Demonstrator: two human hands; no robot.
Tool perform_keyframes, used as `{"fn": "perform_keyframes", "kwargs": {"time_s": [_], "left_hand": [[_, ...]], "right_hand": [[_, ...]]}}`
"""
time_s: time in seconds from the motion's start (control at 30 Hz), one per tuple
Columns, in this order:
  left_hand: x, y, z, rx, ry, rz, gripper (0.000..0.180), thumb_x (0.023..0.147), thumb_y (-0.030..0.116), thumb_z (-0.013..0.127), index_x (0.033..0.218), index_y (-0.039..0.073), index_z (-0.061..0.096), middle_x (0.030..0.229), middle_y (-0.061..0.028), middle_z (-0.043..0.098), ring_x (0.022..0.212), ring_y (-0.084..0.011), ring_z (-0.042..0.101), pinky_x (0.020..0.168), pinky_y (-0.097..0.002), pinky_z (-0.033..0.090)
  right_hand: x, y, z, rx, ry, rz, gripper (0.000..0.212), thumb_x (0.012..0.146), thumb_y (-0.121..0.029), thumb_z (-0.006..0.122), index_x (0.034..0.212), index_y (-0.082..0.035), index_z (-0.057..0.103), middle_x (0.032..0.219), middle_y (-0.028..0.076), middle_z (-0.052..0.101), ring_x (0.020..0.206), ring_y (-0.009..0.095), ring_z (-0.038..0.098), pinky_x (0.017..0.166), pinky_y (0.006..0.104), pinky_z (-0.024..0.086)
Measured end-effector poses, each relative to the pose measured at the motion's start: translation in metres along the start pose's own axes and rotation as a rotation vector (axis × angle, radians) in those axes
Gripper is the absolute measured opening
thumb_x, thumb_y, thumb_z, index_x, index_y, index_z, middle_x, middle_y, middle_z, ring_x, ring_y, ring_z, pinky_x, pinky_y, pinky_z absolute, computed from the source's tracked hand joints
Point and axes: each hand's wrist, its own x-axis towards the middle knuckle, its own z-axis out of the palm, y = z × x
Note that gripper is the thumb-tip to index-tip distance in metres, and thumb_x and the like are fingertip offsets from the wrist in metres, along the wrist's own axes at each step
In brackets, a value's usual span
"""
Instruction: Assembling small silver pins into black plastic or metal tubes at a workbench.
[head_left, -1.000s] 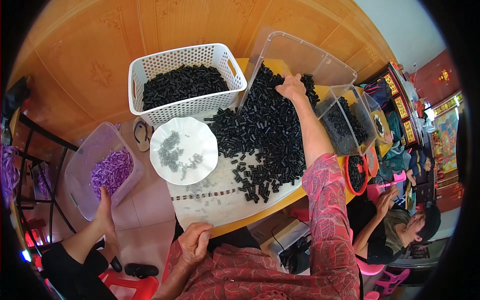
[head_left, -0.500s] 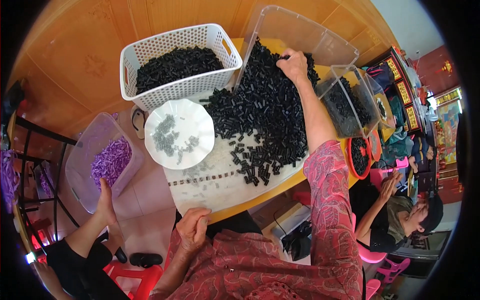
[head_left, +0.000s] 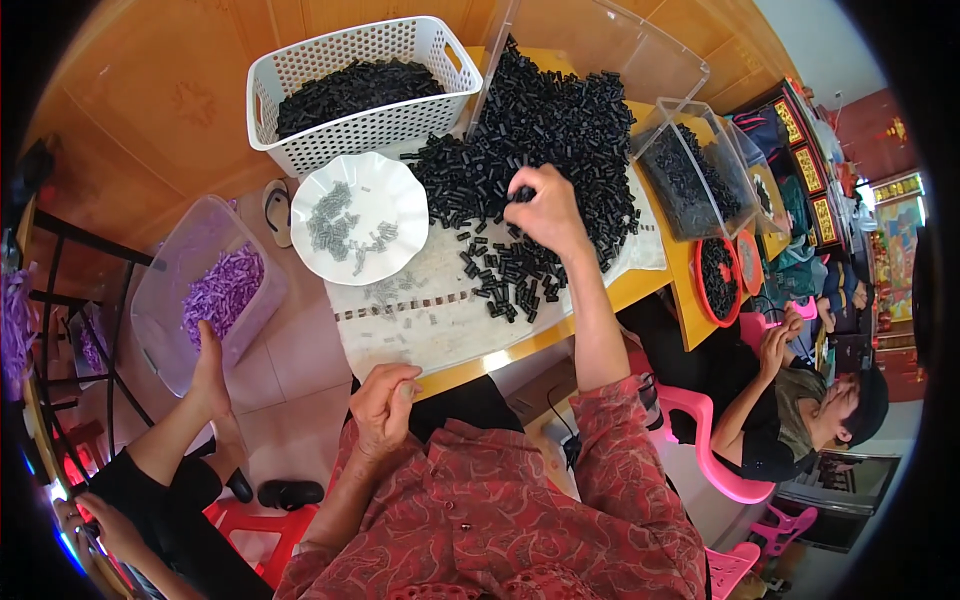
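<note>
My right hand (head_left: 548,213) is over the near part of a large heap of small black plastic tubes (head_left: 560,110). Its thumb and fingers curl together around a few black tubes (head_left: 523,193). Near the table's front edge my left hand (head_left: 383,408) is closed, fingers bent and thumb against them; what it holds, if anything, is hidden. Beyond it stands a white scalloped plate (head_left: 400,215) with small clear pieces (head_left: 334,222) in it. More clear pieces (head_left: 390,290) lie scattered on the white cloth (head_left: 440,340) between plate and left hand.
Behind the plate stands a white perforated basket (head_left: 370,132) of black tubes. A clear box (head_left: 690,185) and a red bowl (head_left: 735,315) with black pieces are to the right. On the floor left is a tub (head_left: 160,330) of purple pieces. Other people sit on both sides.
My right hand has come back from the far part of the heap to its near side, with black tubes between its fingers. My left hand stays closed near the table edge.
</note>
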Motion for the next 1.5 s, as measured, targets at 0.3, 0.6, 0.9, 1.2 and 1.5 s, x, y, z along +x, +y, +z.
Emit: {"fn": "perform_keyframes", "kwargs": {"time_s": [0.3, 0.6, 0.9, 1.2, 1.5], "left_hand": [[-0.004, -0.005, 0.002, -0.028, 0.035, -0.017, 0.015, 0.092, -0.001, 0.058, 0.104, -0.004, 0.067, 0.095, -0.0146, 0.066, 0.073, -0.0176, 0.067, 0.068, -0.0271, 0.052], [-0.003, -0.005, 0.002, -0.009, 0.041, 0.024, 0.016, 0.09, -0.005, 0.057, 0.103, -0.004, 0.067, 0.093, -0.0131, 0.067, 0.073, -0.017, 0.067, 0.069, -0.0266, 0.053], [-0.003, -0.009, 0.003, -0.004, 0.021, 0.046, 0.015, 0.095, -0.003, 0.053, 0.103, -0.004, 0.066, 0.096, -0.012, 0.065, 0.073, -0.0139, 0.065, 0.066, -0.0256, 0.053], [-0.006, -0.013, 0.003, -0.022, 0.016, 0.039, 0.015, 0.097, -0.003, 0.053, 0.104, -0.004, 0.066, 0.098, -0.0106, 0.064, 0.076, -0.013, 0.065, 0.068, -0.0251, 0.053], [-0.005, -0.01, 0.004, -0.022, 0.034, 0.027, 0.013, 0.093, -0.003, 0.057, 0.103, -0.004, 0.066, 0.094, -0.0124, 0.066, 0.073, -0.0162, 0.068, 0.067, -0.0265, 0.053]], "right_hand": [[-0.032, -0.009, 0.003, -0.195, -0.175, 0.078, 0.019, 0.074, -0.023, 0.074, 0.092, -0.015, 0.075, 0.099, 0.011, 0.064, 0.094, 0.033, 0.065, 0.082, 0.0413, 0.053], [-0.035, 0.001, -0.009, 0.029, -0.158, 0.024, 0.023, 0.086, -0.026, 0.07, 0.102, -0.01, 0.077, 0.102, 0.015, 0.072, 0.088, 0.03, 0.069, 0.08, 0.0364, 0.054], [-0.037, 0.003, -0.018, 0.203, -0.171, 0.247, 0.045, 0.104, -0.033, 0.044, 0.141, -0.008, 0.051, 0.108, 0.012, 0.071, 0.086, 0.019, 0.066, 0.069, 0.0307, 0.056], [-0.046, -0.006, -0.023, 0.314, -0.102, 0.186, 0.052, 0.104, -0.027, 0.039, 0.153, -0.009, 0.033, 0.12, 0.015, 0.068, 0.098, 0.023, 0.067, 0.084, 0.0346, 0.053], [-0.049, 0.0, -0.024, 0.424, 0.022, 0.123, 0.024, 0.098, -0.008, 0.058, 0.117, 0.003, 0.068, 0.104, 0.012, 0.072, 0.088, 0.018, 0.07, 0.074, 0.0276, 0.058]]}}
